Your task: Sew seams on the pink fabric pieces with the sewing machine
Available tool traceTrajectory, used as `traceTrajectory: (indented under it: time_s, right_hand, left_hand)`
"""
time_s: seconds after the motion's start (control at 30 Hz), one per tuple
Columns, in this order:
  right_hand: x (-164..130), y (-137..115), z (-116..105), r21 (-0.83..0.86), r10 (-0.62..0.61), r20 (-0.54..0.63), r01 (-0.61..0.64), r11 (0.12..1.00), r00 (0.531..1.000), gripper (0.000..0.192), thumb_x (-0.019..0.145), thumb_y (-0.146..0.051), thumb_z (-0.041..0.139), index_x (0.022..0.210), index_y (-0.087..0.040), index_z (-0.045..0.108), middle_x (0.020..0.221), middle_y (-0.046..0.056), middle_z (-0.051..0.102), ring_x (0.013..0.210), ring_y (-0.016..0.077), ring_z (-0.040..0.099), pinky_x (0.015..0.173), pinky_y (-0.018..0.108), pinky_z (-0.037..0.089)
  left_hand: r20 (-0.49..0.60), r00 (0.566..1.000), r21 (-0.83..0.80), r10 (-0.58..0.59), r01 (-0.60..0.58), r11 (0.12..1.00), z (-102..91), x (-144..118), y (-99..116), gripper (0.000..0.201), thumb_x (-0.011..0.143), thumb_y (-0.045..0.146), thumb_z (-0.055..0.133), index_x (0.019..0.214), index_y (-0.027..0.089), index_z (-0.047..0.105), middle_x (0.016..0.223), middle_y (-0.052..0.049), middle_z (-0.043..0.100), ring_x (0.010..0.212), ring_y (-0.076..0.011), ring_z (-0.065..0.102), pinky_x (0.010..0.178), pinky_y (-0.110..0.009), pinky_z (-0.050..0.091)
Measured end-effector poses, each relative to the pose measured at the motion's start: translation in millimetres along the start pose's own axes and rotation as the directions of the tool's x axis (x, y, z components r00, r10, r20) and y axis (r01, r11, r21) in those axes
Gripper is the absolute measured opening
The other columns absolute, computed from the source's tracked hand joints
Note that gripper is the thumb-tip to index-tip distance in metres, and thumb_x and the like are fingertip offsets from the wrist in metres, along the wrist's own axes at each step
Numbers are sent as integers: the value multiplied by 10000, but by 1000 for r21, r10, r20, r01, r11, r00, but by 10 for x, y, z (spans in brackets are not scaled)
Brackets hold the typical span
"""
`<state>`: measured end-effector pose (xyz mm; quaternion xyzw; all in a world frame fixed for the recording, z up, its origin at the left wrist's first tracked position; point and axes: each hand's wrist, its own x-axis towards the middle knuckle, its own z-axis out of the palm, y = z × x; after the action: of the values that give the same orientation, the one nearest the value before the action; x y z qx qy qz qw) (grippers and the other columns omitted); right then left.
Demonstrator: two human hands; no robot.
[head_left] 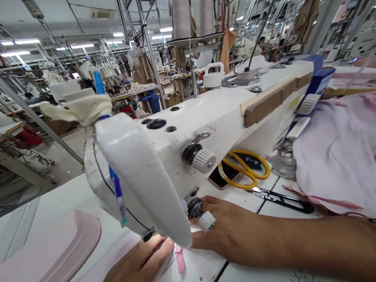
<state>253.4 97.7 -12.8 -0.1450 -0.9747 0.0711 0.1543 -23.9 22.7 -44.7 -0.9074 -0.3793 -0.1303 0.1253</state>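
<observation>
head view: pink strip (180,258) lies between flat, unclenched left hand (135,273) and right hand (232,235).

Yellow-handled scissors (245,170), black thread snips (281,199), two thread cones (180,11), heaped pink fabric (342,159), phone (219,177)

White sewing machine (180,133), left hand (135,273) and right hand (232,235) flat beneath its head, pink strip (180,259) between them, yellow-handled scissors (245,170) behind

A: What kind of place is this?
B: A garment factory: an industrial sewing machine (188,141) at centre, thread cones (180,10) above, rows of workstations (0,135) at left.
</observation>
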Motion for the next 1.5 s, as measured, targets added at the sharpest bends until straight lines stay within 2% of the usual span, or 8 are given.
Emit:
traceTrajectory:
  time_s: [0.23, 0.4, 0.6, 0.77, 1.03, 1.13, 1.27, 1.5]
  right_hand:
    - [-12, -4, 22, 8, 7, 29, -8, 1000, 1000, 280, 983, -199, 429, 1231, -240, 551, 1000, 69, 638, 998, 211, 545, 941, 376, 409]
    - [-20, -26, -11, 35, 51, 54, -53, 998, 997, 282, 990, -210, 423, 1232, -272, 555, 1089, 50, 619, 1042, 203, 551, 961, 365, 421]
    - [-19, -39, -9, 47, 41, 60, -44, 998, 997, 341, 975, -193, 437, 1298, -279, 505, 1073, 55, 619, 1024, 212, 553, 954, 371, 432]
    - [-15, -35, 17, 28, 34, 37, -36, 999, 999, 345, 960, -154, 437, 1273, -268, 525, 1105, 73, 617, 1036, 209, 550, 942, 357, 435]
    - [26, -5, -15, 28, 60, -31, -59, 998, 998, 262, 937, -146, 444, 1132, -184, 615, 936, 93, 661, 940, 221, 566, 887, 355, 445]
    - [22, 16, -25, 81, 42, -51, -38, 996, 998, 255, 956, -158, 421, 1119, -174, 617, 908, 81, 661, 859, 201, 559, 863, 334, 441]
    - [11, 35, -6, 129, 55, -90, -43, 991, 994, 231, 965, -187, 439, 1085, -185, 637, 1007, 86, 643, 886, 198, 541, 824, 311, 436]
    - [-5, 65, 47, 152, 42, -109, -25, 988, 993, 231, 953, -155, 449, 1094, -176, 631, 1003, 74, 628, 857, 184, 521, 812, 300, 437]
  left_hand:
    - [110, 983, -111, -149, 161, 981, -43, 46, 32, 476, 952, 273, 425, 1420, 323, 352, 1346, 37, 559, 1189, -120, 568, 1029, -232, 394]
    - [61, 980, -281, -191, 201, 938, -217, 181, 112, 482, 977, 253, 390, 1433, 371, 287, 1270, 60, 609, 1127, -57, 594, 1013, -143, 389]
    - [87, 959, -415, -269, 280, 866, -295, 292, 176, 304, 962, 209, 398, 1196, 307, 565, 1198, 35, 642, 1063, -114, 630, 911, -166, 500]
    - [87, 955, -340, -284, 296, 893, -179, 210, 157, 370, 909, 126, 434, 1213, 293, 563, 1333, 7, 557, 1166, -170, 579, 901, -222, 530]
    - [79, 947, -228, -310, 320, 920, -7, 8, 70, 439, 946, 143, 407, 1331, 352, 436, 1392, 54, 498, 1261, -117, 496, 1068, -281, 406]
    - [89, 941, -140, -326, 336, 931, -55, -145, 159, 487, 952, 149, 386, 1395, 351, 370, 1449, 60, 434, 1284, -117, 474, 1050, -274, 395]
    - [95, 981, -12, -172, 174, 985, -217, -333, 376, 512, 951, 217, 365, 1458, 258, 301, 1496, 4, 364, 1259, -174, 504, 983, -269, 444]
    - [112, 988, -12, -111, 113, 994, -340, -344, 557, 540, 965, 361, 367, 1482, 270, 243, 1428, -3, 461, 1171, -210, 585, 911, -301, 508]
